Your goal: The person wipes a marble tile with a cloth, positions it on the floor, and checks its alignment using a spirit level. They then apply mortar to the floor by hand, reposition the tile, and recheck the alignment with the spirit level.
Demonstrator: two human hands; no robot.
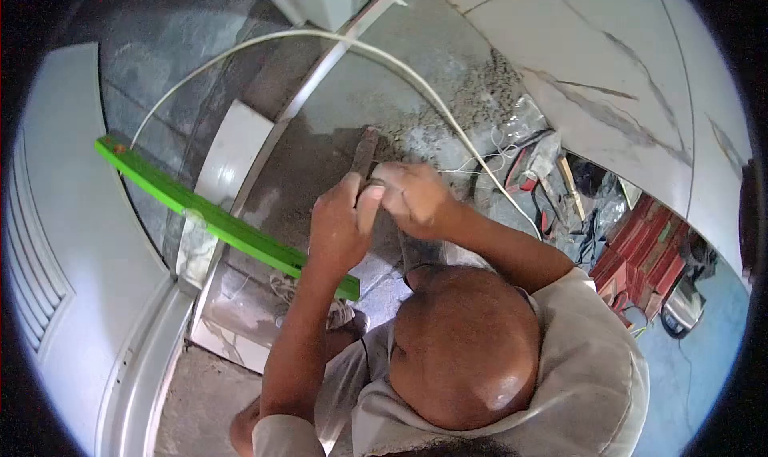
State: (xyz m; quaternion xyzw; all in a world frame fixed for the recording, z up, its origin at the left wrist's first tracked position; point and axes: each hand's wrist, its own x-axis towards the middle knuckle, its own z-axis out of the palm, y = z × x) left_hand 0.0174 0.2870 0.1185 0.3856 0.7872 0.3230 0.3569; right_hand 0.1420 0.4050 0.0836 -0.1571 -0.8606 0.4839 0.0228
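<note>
My left hand (340,221) and my right hand (412,197) are close together over the grey mortar-smeared floor (320,105). A narrow, dirt-caked bar (366,149) points up and away from my left hand, whose fingers are closed around it. My right hand is curled beside it with its fingers closed; what lies inside is hidden. A bright green spirit level (232,225) lies slantwise to the left, with its near end by my left forearm. A rounded patch of bare skin fills the lower middle, above beige cloth.
A white cable (320,33) arches across the floor. Pliers and other hand tools (544,173) lie among plastic bags on the right, near red boxes (644,249). White marbled tiles (608,65) border the upper right. A white louvred door (64,209) stands on the left.
</note>
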